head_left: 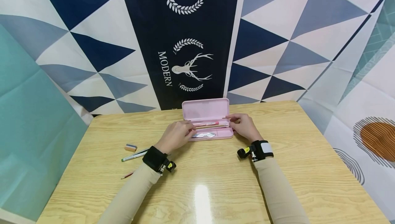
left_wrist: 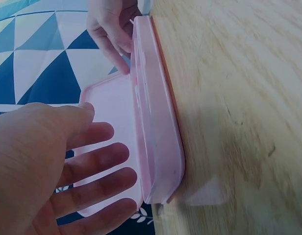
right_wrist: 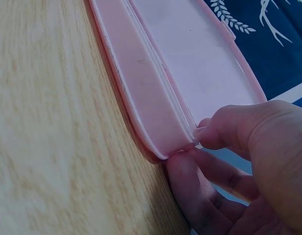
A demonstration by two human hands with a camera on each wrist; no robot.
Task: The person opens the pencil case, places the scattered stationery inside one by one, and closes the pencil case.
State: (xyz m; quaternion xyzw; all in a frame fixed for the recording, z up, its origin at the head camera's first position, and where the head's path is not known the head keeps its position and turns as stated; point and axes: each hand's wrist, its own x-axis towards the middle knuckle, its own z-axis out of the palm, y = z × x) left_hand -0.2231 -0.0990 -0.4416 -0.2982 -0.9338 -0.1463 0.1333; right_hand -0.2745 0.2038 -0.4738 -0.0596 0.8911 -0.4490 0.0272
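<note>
A pink pencil case (head_left: pixel 205 110) stands with its lid raised at the back of the table. Inside it lie a few slim writing tools, among them a pink-red one (head_left: pixel 211 124), and a silvery, clear-looking item (head_left: pixel 203 135) in the front section. My left hand (head_left: pixel 176 135) hovers by the case's left end, its fingers loosely stretched and spread in the left wrist view, holding nothing visible. With thumb on the rim and fingers against the outside, my right hand (right_wrist: pixel 239 161) pinches the right end corner of the case.
On the wooden table (head_left: pixel 222 183), left of the case, lie an eraser (head_left: pixel 130 147), pens (head_left: pixel 132 156) partly behind the left wrist, and a reddish pencil (head_left: pixel 127 175) partly under the left sleeve. A patterned cloth (head_left: pixel 197 28) hangs right behind the table's back edge.
</note>
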